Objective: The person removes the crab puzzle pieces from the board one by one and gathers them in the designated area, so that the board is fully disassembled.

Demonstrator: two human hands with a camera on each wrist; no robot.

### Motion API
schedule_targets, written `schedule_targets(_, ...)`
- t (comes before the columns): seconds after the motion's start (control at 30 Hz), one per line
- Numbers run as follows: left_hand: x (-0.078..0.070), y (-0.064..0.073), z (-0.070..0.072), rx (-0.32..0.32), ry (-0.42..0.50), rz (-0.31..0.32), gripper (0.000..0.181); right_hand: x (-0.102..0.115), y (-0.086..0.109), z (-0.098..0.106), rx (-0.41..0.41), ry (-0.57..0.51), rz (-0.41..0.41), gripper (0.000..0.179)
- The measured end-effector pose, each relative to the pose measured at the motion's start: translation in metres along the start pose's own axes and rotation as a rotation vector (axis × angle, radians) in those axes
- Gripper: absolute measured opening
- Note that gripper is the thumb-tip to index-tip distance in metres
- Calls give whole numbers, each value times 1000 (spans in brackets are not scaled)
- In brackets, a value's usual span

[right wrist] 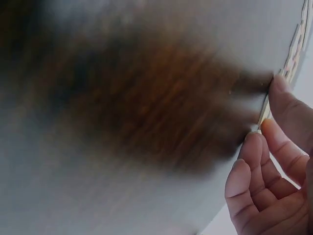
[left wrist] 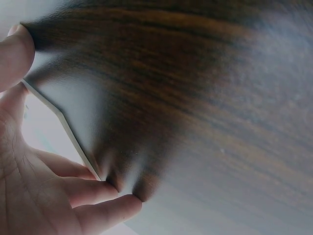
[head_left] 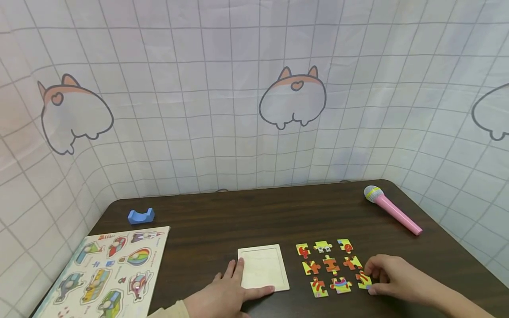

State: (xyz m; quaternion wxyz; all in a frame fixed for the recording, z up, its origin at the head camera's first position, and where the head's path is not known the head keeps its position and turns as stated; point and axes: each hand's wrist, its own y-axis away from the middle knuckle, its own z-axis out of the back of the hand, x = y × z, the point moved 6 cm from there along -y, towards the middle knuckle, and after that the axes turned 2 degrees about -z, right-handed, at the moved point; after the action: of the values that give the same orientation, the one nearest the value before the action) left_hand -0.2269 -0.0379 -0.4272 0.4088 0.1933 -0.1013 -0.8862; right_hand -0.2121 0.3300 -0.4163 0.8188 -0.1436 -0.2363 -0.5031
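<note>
My left hand (head_left: 224, 291) lies at the pale square puzzle frame (head_left: 262, 268), fingers stretched along its left edge and thumb across its front edge. In the left wrist view the frame (left wrist: 73, 134) appears edge-on beside the straight fingers (left wrist: 110, 215). To the right, jigsaw pieces (head_left: 331, 265) in yellow, orange and red lie in spaced rows on the table. My right hand (head_left: 393, 280) pinches the front right puzzle piece (head_left: 363, 280) at its edge between thumb and index finger. The other right fingers (right wrist: 239, 181) are curled in, seen in the right wrist view.
A pink toy microphone (head_left: 397, 214) lies at the back right of the dark wooden table (head_left: 222, 216). At the left is a picture board (head_left: 115, 265) of vehicles, with a blue curved block (head_left: 141, 216) behind it. A checked curtain (head_left: 238, 145) surrounds the table.
</note>
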Motion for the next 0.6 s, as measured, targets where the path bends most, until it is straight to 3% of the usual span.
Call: schedule_targets(0.6, 0, 0, 1, -8, -3, -10, 69, -1, -2, -1, -6, -5, 15, 24)
